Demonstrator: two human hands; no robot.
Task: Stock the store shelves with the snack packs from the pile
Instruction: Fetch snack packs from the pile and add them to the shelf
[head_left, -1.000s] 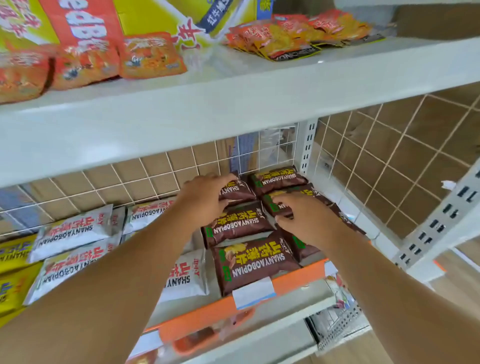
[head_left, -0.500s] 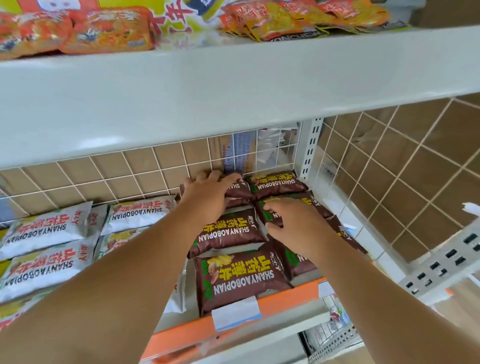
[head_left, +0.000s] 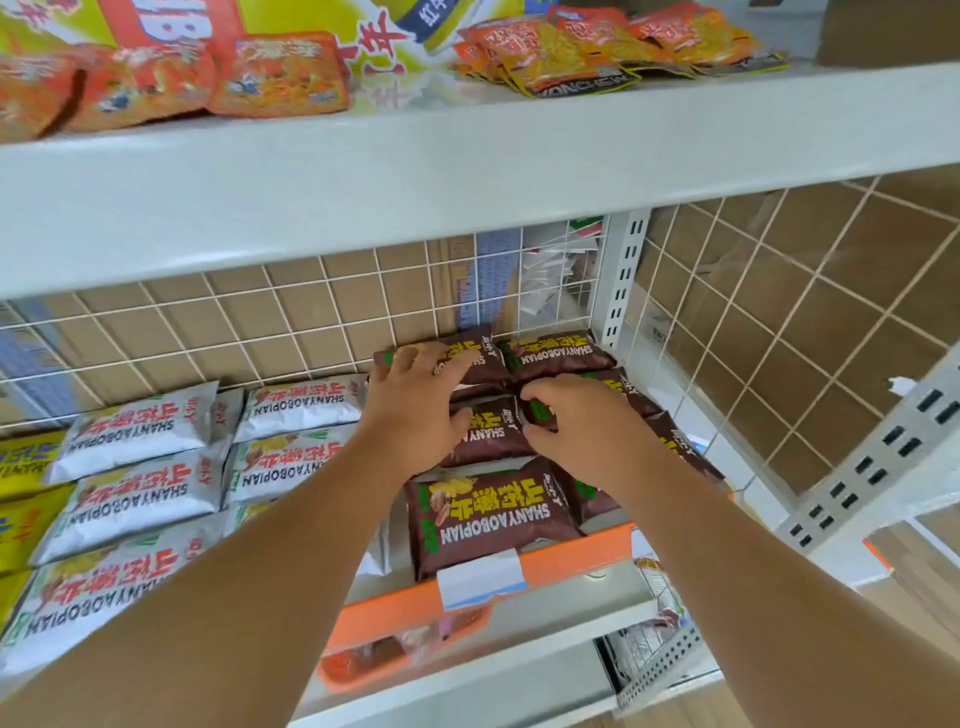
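Left hand (head_left: 415, 415) flat, fingers spread, on rear brown foil snack pack (head_left: 467, 356). Right hand (head_left: 587, 431) fingers curled, pinching end of second brown pack (head_left: 543, 411). Both on white metal shelf (head_left: 670, 389).

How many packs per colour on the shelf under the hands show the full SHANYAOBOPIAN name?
white packs: 5
brown packs: 2
yellow packs: 0, cut off at the frame edge
total: 7
The left hand and right hand cover the name on other brown packs, so those are not counted.
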